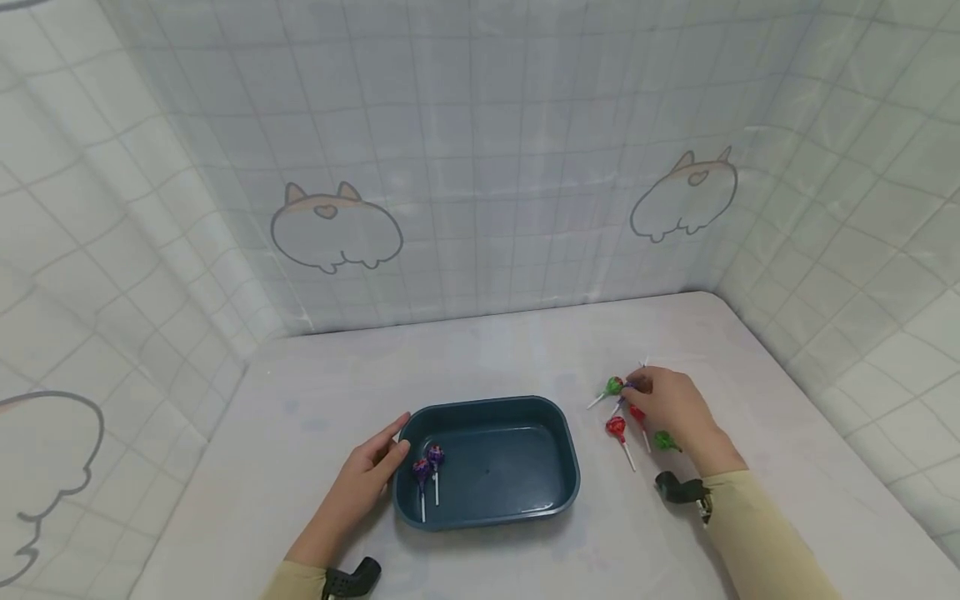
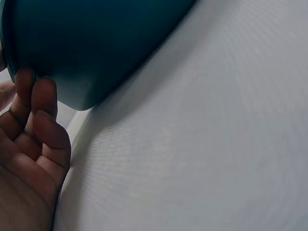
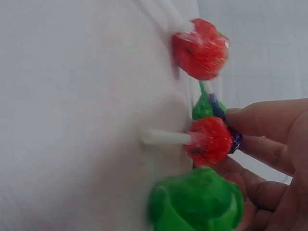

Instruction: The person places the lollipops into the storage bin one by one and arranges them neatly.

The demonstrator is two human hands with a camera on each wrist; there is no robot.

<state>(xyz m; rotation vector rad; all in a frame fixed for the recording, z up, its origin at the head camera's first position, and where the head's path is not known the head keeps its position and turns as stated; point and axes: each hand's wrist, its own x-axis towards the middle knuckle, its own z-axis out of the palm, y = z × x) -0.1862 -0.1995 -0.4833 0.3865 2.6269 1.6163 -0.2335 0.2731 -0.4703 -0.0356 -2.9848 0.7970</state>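
From my remote view, the left hand (image 1: pixel 366 472) grips the left end of the dark tray (image 1: pixel 495 475), where two purple lollipops (image 1: pixel 422 470) lie. The right hand (image 1: pixel 672 406) pinches a third purple lollipop (image 3: pixel 236 142) on the table's (image 1: pixel 465 358) right side, among red lollipops (image 1: pixel 616 427) and green lollipops (image 1: pixel 615 385).

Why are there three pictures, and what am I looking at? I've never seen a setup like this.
No robot here, just a person's left hand and right hand. The wide picture comes from a head camera looking forward and down; the other two come from a camera on each wrist, probably the black devices there. On the pale table sits a dark tray with two purple lollipops inside. To its right lie red lollipops and green lollipops. The left hand holds the tray's left end; the right hand pinches another purple lollipop.
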